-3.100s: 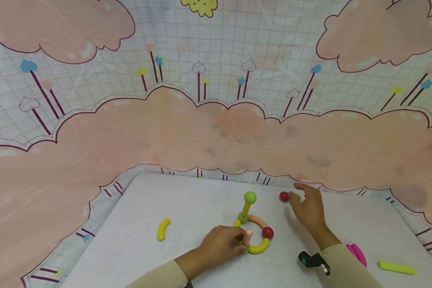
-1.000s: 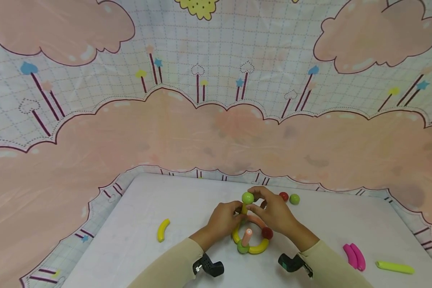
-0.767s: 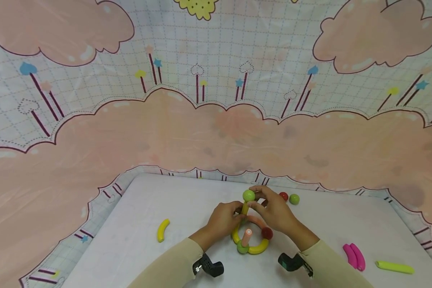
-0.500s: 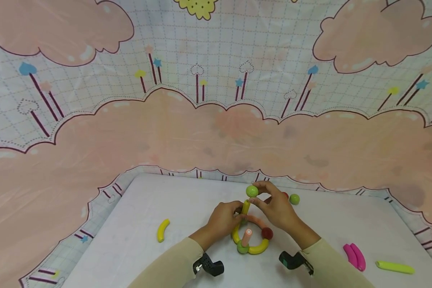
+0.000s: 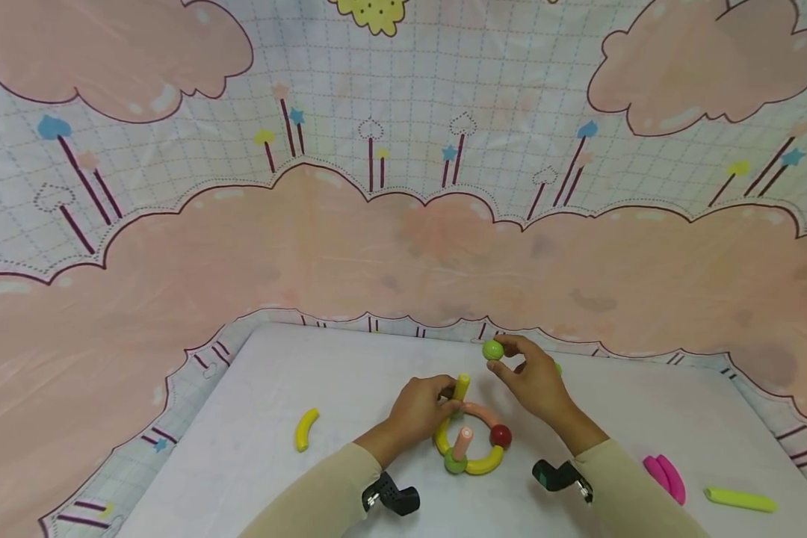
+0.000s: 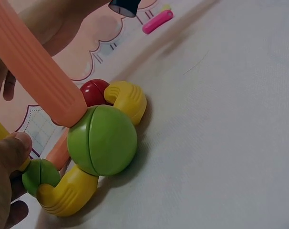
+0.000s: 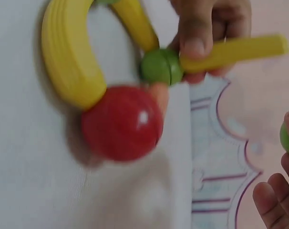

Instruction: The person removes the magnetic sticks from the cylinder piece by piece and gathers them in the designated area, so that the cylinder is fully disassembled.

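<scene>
A ring of curved yellow and orange pieces, joined by green balls and a red ball, lies on the table. An orange rod stands on its near green ball. My left hand pinches the base of the upright yellow rod at the far green ball; the rod's top is bare. Up and to the right of that rod, my right hand holds a light green ball between thumb and fingers, apart from the rod.
A curved yellow piece lies at the left. Pink curved pieces and a yellow-green rod lie at the right. Another green ball shows partly behind my right hand. The patterned cloth rises behind the table.
The light green ball has come off the top of the yellow rod and moved up and right in my right hand. My left hand moved from the orange rod to the yellow one.
</scene>
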Motion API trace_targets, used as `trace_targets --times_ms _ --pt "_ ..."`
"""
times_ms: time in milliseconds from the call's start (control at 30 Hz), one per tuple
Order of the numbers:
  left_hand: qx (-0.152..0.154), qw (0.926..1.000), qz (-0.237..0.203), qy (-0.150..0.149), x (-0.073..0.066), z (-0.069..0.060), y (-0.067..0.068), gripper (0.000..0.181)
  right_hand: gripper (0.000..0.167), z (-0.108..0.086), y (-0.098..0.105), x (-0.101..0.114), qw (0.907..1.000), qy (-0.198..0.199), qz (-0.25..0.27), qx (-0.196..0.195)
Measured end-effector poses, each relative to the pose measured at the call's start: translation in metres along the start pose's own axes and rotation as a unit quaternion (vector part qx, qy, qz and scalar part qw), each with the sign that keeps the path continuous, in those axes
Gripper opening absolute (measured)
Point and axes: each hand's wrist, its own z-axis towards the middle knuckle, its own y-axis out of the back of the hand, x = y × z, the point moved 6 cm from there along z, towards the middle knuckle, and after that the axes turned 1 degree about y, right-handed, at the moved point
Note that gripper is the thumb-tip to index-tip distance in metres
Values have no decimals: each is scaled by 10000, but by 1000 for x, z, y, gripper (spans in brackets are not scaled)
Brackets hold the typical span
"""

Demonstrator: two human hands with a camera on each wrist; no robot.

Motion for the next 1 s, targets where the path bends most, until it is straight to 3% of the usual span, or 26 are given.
trace_targets --times_ms 500,1000 --pt "-14 10000 43 40 0 -2 1 28 57 -2 31 -75 9916 -1267 -229 -98" --pt "5 10000 50 54 1 -1 0 28 57 -17 55 -119 9782 -1991 -512 -310"
